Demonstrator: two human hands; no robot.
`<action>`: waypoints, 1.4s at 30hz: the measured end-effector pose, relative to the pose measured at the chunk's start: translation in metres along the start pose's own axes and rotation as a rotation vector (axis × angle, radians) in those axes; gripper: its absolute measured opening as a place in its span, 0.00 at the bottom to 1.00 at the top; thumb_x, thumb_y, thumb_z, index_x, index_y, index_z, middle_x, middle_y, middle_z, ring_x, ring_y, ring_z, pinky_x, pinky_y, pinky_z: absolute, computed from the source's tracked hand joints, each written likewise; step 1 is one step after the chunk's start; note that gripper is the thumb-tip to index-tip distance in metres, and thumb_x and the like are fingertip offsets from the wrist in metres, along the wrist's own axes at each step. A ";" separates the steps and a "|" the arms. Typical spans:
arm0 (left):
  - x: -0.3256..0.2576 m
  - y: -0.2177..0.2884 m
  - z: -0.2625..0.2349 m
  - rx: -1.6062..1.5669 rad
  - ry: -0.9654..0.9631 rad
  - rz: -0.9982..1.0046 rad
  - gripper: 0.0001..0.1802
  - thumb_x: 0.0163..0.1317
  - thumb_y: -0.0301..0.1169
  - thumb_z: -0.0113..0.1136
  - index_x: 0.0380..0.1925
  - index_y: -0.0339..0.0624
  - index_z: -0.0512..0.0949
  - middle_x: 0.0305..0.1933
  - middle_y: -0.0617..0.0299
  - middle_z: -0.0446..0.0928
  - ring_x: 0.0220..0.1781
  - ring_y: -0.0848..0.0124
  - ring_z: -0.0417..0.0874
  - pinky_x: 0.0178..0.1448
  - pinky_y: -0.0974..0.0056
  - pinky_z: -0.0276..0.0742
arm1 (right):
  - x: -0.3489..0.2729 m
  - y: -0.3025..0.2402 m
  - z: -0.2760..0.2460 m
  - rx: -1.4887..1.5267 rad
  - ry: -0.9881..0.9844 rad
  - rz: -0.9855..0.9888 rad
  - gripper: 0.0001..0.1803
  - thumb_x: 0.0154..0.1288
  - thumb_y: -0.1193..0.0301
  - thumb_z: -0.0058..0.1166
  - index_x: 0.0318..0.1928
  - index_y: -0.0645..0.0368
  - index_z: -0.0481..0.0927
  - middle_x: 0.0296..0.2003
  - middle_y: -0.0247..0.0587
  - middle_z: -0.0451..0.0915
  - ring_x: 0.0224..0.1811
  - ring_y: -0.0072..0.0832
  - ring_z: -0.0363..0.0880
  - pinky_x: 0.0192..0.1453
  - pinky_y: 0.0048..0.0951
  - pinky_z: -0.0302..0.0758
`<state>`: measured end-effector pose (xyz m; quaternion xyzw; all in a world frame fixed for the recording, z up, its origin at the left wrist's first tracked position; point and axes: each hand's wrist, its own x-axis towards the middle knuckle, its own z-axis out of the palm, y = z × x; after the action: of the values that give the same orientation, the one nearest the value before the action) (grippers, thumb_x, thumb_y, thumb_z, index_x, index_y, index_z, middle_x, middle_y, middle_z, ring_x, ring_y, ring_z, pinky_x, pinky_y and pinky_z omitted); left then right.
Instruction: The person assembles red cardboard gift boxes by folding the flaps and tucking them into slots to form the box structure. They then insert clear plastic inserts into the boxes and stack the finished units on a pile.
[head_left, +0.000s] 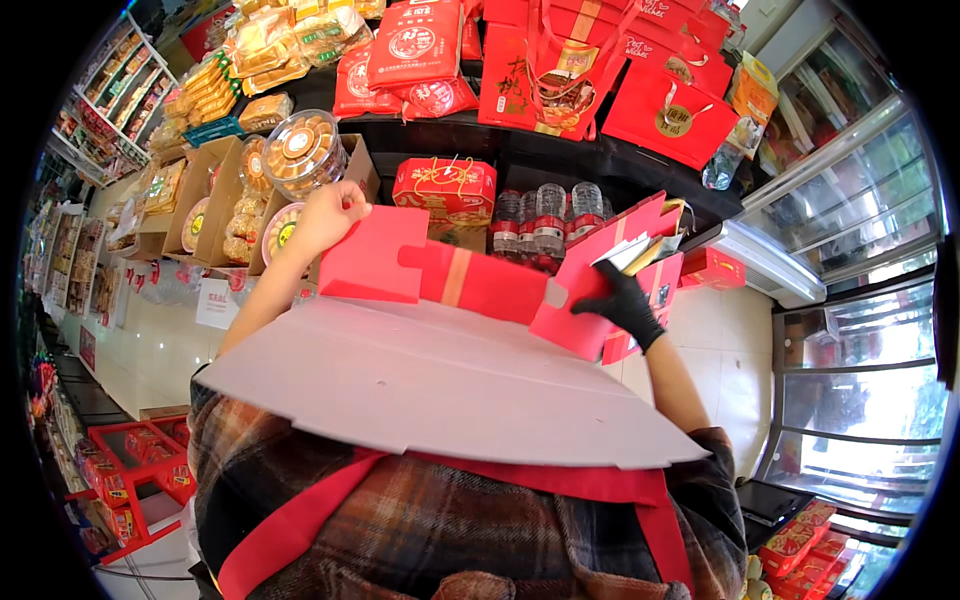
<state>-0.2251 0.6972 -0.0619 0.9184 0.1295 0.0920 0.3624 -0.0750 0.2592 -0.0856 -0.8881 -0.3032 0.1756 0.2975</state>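
Observation:
A large cardboard sheet (440, 380), pale grey on the face toward me, lies spread across my front. Beyond its far edge stand a red cardboard flap (375, 260) on the left and a red panel with a gold band (480, 283) in the middle. My bare left hand (335, 218) pinches the top edge of the left flap. On the right, my right hand (625, 305) in a black glove grips folded red cardboard (575, 300), thumb and fingers spread across it. Papers (632, 252) and further red panels stick out there; how they join is hidden.
A black-draped display ahead bears red gift bags (665, 115), red packets (415, 50) and wrapped baked goods (265, 45). Below stand bottled drinks (550, 220), a red gift box (445, 190), and cartons with a round clear tub (305, 150). Glass-door coolers (840, 150) line the right.

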 end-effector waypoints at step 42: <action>-0.069 -0.023 0.011 -0.457 -0.435 -0.196 0.26 0.59 0.35 0.55 0.56 0.36 0.66 0.57 0.60 0.68 0.57 0.70 0.68 0.60 0.64 0.63 | -0.105 0.050 -0.044 0.188 -0.190 0.063 0.27 0.58 0.66 0.60 0.56 0.60 0.69 0.49 0.41 0.75 0.53 0.29 0.72 0.57 0.30 0.68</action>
<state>-0.2916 0.6853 -0.0913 0.7947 0.1127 -0.1150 0.5853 -0.1111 0.1414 -0.0701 -0.8447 -0.2841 0.2957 0.3439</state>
